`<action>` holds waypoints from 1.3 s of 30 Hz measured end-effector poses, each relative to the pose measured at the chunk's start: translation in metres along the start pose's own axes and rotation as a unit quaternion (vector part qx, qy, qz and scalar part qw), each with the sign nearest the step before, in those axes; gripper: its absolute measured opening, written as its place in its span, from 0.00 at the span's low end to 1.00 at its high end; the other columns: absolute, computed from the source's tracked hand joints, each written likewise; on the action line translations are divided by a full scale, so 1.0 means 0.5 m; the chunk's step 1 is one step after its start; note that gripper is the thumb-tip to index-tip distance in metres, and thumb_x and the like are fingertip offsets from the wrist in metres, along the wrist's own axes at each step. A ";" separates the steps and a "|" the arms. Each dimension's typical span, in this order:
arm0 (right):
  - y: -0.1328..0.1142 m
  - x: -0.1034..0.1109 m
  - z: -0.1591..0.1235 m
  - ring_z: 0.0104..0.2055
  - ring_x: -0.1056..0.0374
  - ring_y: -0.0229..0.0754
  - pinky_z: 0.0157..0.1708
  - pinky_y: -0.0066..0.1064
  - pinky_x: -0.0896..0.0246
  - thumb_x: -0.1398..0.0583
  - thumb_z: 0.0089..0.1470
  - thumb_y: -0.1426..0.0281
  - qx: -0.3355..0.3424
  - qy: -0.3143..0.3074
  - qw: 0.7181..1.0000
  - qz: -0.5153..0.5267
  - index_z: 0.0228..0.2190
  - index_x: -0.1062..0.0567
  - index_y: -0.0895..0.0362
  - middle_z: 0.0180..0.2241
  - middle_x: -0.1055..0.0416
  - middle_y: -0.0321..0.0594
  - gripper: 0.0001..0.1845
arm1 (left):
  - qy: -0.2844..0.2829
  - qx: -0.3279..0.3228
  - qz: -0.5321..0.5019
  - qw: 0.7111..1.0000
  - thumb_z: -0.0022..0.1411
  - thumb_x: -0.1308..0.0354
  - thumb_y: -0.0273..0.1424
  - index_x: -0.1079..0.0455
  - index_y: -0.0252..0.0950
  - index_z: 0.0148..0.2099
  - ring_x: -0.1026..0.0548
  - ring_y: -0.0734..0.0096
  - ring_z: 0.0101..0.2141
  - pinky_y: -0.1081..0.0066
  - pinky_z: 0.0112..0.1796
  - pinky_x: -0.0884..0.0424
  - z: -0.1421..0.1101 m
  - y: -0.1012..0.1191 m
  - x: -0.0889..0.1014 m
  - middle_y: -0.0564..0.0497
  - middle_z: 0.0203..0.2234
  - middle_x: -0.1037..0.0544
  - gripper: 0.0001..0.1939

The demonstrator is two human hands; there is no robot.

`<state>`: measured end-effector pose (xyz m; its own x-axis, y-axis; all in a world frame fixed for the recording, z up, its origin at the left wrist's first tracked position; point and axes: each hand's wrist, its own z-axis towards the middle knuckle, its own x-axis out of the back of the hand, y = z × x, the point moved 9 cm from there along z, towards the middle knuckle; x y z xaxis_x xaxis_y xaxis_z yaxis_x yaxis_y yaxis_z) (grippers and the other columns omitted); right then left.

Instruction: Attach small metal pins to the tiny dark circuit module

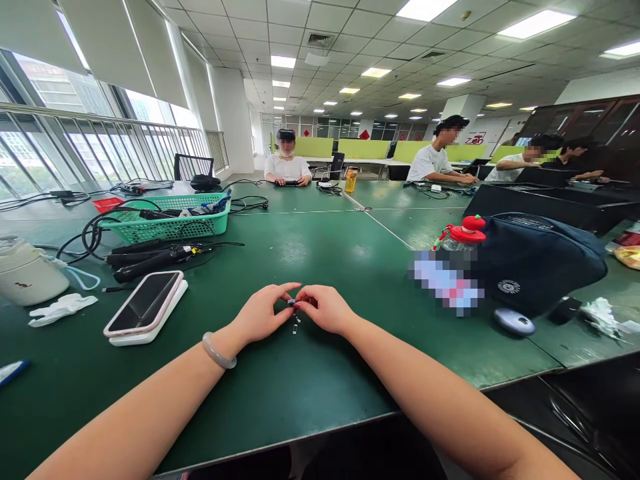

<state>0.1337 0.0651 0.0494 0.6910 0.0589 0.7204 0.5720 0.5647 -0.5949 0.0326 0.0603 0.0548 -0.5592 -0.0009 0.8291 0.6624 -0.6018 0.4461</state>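
Observation:
My left hand (pixel 263 310) and my right hand (pixel 325 308) meet low over the green table (pixel 240 407). Between their fingertips is a small dark piece with a bluish, shiny part (pixel 291 303); it is too small to name. The thumb and fingers of both hands pinch at it, with the right fingers partly covering it. Just below, on the tabletop, lies a tiny pale rectangular piece (pixel 295 329), with other tiny light bits close by. A grey bangle (pixel 219 351) circles my left wrist.
Left of my hands are a phone (pixel 147 303) on a white box, black cable gear (pixel 150 259) and a green basket (pixel 170 230). A dark blue bag (pixel 540 260), a red-capped bottle (pixel 465 233) and a computer mouse (pixel 514 321) stand right. Several people sit farther off.

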 end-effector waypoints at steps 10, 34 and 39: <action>0.040 -0.026 0.003 0.28 0.39 0.34 0.28 0.25 0.47 0.38 0.46 0.59 -0.040 -0.065 0.997 -0.034 0.28 0.26 0.56 0.27 0.31 0.34 0.13 | 0.012 0.034 0.031 0.999 0.57 0.49 0.33 0.32 0.44 0.49 0.30 0.66 0.36 0.66 0.40 0.34 0.003 -0.013 0.007 0.51 0.34 0.26 0.17; 0.009 -0.053 -0.002 0.32 0.38 0.34 0.33 0.25 0.46 0.43 0.52 0.73 0.037 -0.096 0.991 -0.088 0.28 0.27 0.57 0.29 0.32 0.36 0.04 | 0.008 0.094 0.009 0.996 0.57 0.49 0.32 0.30 0.43 0.47 0.28 0.65 0.39 0.66 0.42 0.34 0.008 -0.063 -0.001 0.50 0.37 0.24 0.15; 0.030 -0.029 0.004 0.32 0.37 0.34 0.33 0.24 0.47 0.45 0.52 0.74 0.001 -0.070 0.994 -0.089 0.29 0.27 0.57 0.30 0.30 0.37 0.07 | 0.001 0.115 -0.021 0.993 0.55 0.47 0.35 0.31 0.41 0.43 0.26 0.67 0.35 0.68 0.38 0.32 0.007 -0.073 -0.007 0.52 0.32 0.24 0.12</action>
<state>0.1314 0.0746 0.0309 0.5110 0.0722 0.8566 0.6782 0.5783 -0.4533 0.0120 0.0850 0.0366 -0.5896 0.0185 0.8075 0.7347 -0.4029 0.5457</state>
